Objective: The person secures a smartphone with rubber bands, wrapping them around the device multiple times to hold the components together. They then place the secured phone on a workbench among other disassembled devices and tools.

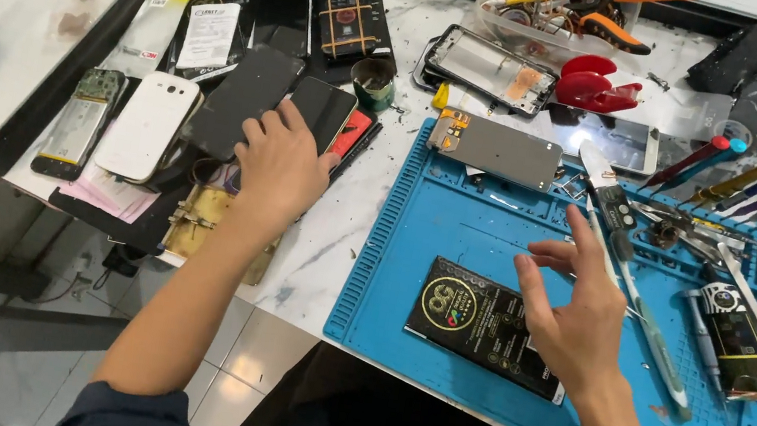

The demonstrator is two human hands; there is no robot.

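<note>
Black phone [318,112] under left hand [279,167], loose grip

A black phone [321,113] lies flat, screen dark, at the left edge of the marble worktop among other handsets. A flat black battery [487,327] with gold print lies on the blue repair mat [415,239].
</note>
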